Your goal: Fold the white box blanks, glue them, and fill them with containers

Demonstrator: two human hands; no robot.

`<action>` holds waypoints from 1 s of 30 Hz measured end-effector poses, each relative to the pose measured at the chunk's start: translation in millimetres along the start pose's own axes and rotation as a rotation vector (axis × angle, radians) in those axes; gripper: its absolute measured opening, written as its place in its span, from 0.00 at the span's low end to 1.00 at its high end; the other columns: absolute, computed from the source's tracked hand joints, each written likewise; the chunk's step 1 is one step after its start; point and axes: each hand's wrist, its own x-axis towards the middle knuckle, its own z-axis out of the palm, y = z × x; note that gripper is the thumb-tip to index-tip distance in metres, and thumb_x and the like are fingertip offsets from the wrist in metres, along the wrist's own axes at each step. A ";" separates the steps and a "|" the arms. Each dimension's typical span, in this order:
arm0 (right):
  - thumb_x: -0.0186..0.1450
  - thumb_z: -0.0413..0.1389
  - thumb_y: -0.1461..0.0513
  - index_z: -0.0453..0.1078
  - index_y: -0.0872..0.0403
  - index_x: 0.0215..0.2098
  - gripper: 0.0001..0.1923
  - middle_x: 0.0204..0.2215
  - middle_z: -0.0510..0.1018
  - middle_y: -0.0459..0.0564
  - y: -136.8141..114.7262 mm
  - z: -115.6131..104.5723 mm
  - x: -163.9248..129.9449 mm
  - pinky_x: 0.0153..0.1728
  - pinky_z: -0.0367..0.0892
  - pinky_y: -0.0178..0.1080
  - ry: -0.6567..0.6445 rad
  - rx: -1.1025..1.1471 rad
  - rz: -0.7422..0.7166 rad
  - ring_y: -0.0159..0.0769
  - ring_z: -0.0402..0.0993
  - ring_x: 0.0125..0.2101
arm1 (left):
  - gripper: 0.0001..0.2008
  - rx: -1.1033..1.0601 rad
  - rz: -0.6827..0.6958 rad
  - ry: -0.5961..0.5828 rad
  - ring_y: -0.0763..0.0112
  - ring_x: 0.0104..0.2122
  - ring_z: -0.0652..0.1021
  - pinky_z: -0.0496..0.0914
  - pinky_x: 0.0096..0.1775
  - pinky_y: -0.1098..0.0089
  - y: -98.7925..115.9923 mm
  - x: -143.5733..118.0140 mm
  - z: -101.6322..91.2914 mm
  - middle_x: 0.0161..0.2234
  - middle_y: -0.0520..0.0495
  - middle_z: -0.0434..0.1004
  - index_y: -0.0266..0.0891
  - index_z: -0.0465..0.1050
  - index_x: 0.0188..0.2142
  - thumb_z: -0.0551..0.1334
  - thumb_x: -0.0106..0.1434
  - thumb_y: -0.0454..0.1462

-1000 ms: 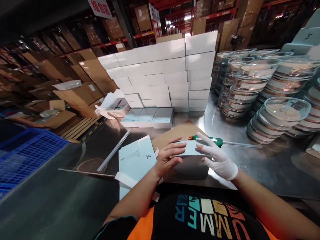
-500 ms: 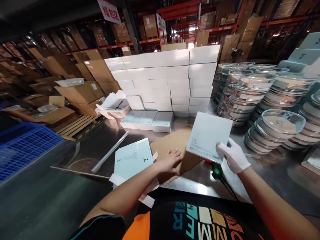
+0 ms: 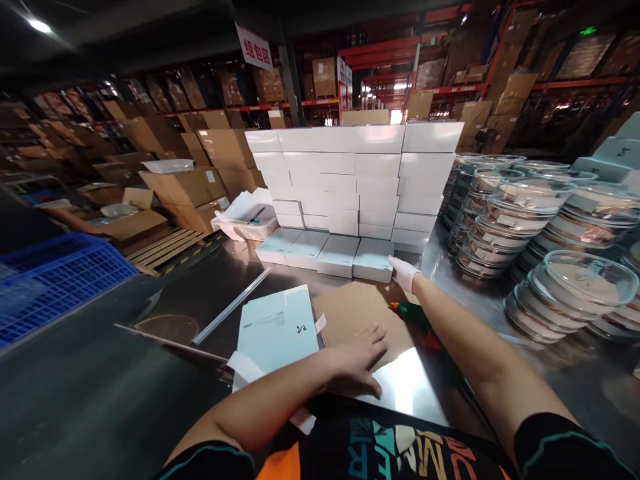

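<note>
Placing step: gloved right hand (image 3: 404, 273) lay pressed against the end box (image 3: 373, 261) of the front row, grip hidden. Left hand (image 3: 361, 360) rested spread on cardboard (image 3: 350, 310). Next move likely required release.

At the centre of the frame, the white-gloved right hand (image 3: 404, 273) reaches forward with the arm outstretched and rests against the rightmost pale blue-white flat box (image 3: 373, 259) in the low front row, below a tall wall of stacked white cartons (image 3: 350, 177). The bare left hand (image 3: 361, 358) lies flat, fingers spread, on a brown cardboard sheet (image 3: 350, 313) in the lower middle, just beside a pile of flat unfolded pale blue cartons (image 3: 277, 328). A green-handled tool (image 3: 407, 311) lies under the right forearm. Stacks of clear lidded round dishes (image 3: 540, 227) fill the right side; a blue plastic crate (image 3: 55, 277) sits at the left edge.
</note>
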 end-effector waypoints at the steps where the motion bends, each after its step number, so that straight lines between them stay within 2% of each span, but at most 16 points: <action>1: 0.74 0.56 0.41 0.73 0.60 0.58 0.32 0.48 0.85 0.59 1.8 3.4 -1.3 0.48 0.79 0.43 -0.018 -0.043 0.020 0.39 0.83 0.43 | 0.46 0.025 -0.060 0.040 0.31 0.78 0.56 0.60 0.73 0.39 5.1 -1.1 4.9 0.79 0.20 0.48 0.34 0.68 0.71 0.77 0.62 0.55; 4: 0.72 0.59 0.46 0.67 0.61 0.68 0.36 0.62 0.79 0.67 5.8 -5.6 -15.4 0.61 0.73 0.49 -0.027 -0.168 0.084 0.48 0.79 0.60 | 0.37 0.134 -0.189 0.101 0.29 0.75 0.63 0.68 0.69 0.42 18.8 -0.5 11.6 0.76 0.13 0.52 0.29 0.70 0.69 0.70 0.71 0.52; 6: 0.70 0.60 0.51 0.66 0.60 0.71 0.36 0.68 0.74 0.67 8.0 -28.1 -37.0 0.68 0.66 0.52 -0.005 -0.262 0.085 0.52 0.72 0.67 | 0.31 0.280 -0.151 0.087 0.31 0.71 0.70 0.73 0.65 0.45 25.1 3.5 10.1 0.71 0.11 0.62 0.23 0.73 0.66 0.66 0.74 0.47; 8: 0.67 0.62 0.54 0.70 0.59 0.67 0.33 0.68 0.74 0.68 10.5 -56.4 -72.1 0.72 0.60 0.54 0.024 -0.367 0.083 0.57 0.68 0.70 | 0.23 0.414 -0.071 0.049 0.35 0.62 0.80 0.80 0.55 0.49 29.0 10.0 7.9 0.62 0.12 0.75 0.21 0.78 0.60 0.64 0.75 0.40; 10: 0.64 0.65 0.53 0.75 0.62 0.60 0.31 0.63 0.76 0.74 13.4 -79.4 -118.2 0.69 0.62 0.59 0.047 -0.508 0.124 0.68 0.70 0.67 | 0.14 0.469 -0.006 0.007 0.40 0.49 0.86 0.82 0.43 0.54 30.7 17.4 7.6 0.49 0.19 0.85 0.24 0.84 0.50 0.64 0.71 0.32; 11: 0.65 0.64 0.50 0.76 0.61 0.58 0.30 0.59 0.78 0.74 14.8 -86.3 -142.4 0.63 0.68 0.59 -0.015 -0.648 0.181 0.70 0.75 0.62 | 0.11 0.468 0.021 -0.004 0.43 0.44 0.87 0.81 0.39 0.56 30.8 20.7 8.0 0.43 0.23 0.86 0.26 0.85 0.46 0.64 0.69 0.29; 13: 0.66 0.64 0.50 0.74 0.61 0.61 0.31 0.56 0.81 0.72 16.5 -90.6 -185.2 0.53 0.74 0.55 -0.161 -0.736 0.278 0.67 0.82 0.54 | 0.10 0.464 0.074 -0.002 0.49 0.39 0.87 0.80 0.36 0.60 29.8 24.7 8.8 0.38 0.29 0.87 0.29 0.85 0.42 0.63 0.68 0.26; 15: 0.66 0.63 0.55 0.69 0.59 0.67 0.33 0.55 0.83 0.69 16.4 -87.9 -213.3 0.50 0.74 0.50 -0.206 -0.690 0.337 0.62 0.84 0.52 | 0.10 0.472 0.125 0.013 0.52 0.38 0.87 0.79 0.37 0.62 27.9 23.9 7.6 0.38 0.30 0.87 0.30 0.85 0.43 0.63 0.68 0.25; 17: 0.64 0.63 0.59 0.66 0.58 0.70 0.37 0.54 0.84 0.67 15.4 -87.8 -225.8 0.50 0.74 0.48 -0.152 -0.603 0.374 0.59 0.85 0.52 | 0.10 0.489 0.171 0.029 0.53 0.39 0.87 0.78 0.38 0.62 26.9 18.3 4.4 0.38 0.30 0.87 0.29 0.85 0.44 0.63 0.68 0.25; 20: 0.59 0.64 0.62 0.65 0.58 0.70 0.41 0.51 0.86 0.63 17.1 -101.0 -231.3 0.50 0.74 0.46 -0.087 -0.511 0.414 0.57 0.85 0.51 | 0.09 0.513 0.253 0.032 0.54 0.42 0.87 0.79 0.38 0.62 31.3 5.5 1.9 0.43 0.30 0.87 0.30 0.84 0.43 0.64 0.69 0.26; 24: 0.57 0.61 0.64 0.64 0.58 0.72 0.44 0.46 0.87 0.60 27.0 -122.3 -242.4 0.45 0.74 0.45 0.001 -0.527 0.435 0.56 0.86 0.46 | 0.07 0.575 0.494 0.086 0.58 0.46 0.86 0.80 0.39 0.66 49.0 -4.5 14.8 0.49 0.33 0.87 0.34 0.84 0.43 0.65 0.72 0.31; 26: 0.58 0.60 0.63 0.65 0.59 0.72 0.43 0.46 0.88 0.61 30.8 -123.9 -249.5 0.45 0.74 0.45 0.014 -0.528 0.445 0.56 0.86 0.45 | 0.09 0.614 0.576 0.103 0.60 0.44 0.86 0.79 0.39 0.66 58.9 -4.9 24.9 0.46 0.34 0.87 0.34 0.83 0.42 0.62 0.74 0.31; 28: 0.60 0.59 0.63 0.67 0.58 0.71 0.39 0.48 0.87 0.61 33.2 -120.0 -255.3 0.47 0.74 0.45 -0.009 -0.526 0.446 0.56 0.86 0.47 | 0.10 0.625 0.595 0.085 0.61 0.42 0.85 0.79 0.38 0.66 65.6 -3.7 30.7 0.44 0.37 0.87 0.35 0.83 0.40 0.62 0.75 0.32; 30: 0.63 0.56 0.62 0.71 0.55 0.68 0.34 0.50 0.87 0.61 36.7 -114.9 -259.4 0.49 0.74 0.46 -0.038 -0.535 0.435 0.56 0.86 0.49 | 0.09 0.572 0.612 0.057 0.63 0.40 0.85 0.78 0.39 0.66 66.4 -0.3 26.8 0.41 0.40 0.87 0.37 0.82 0.38 0.63 0.75 0.33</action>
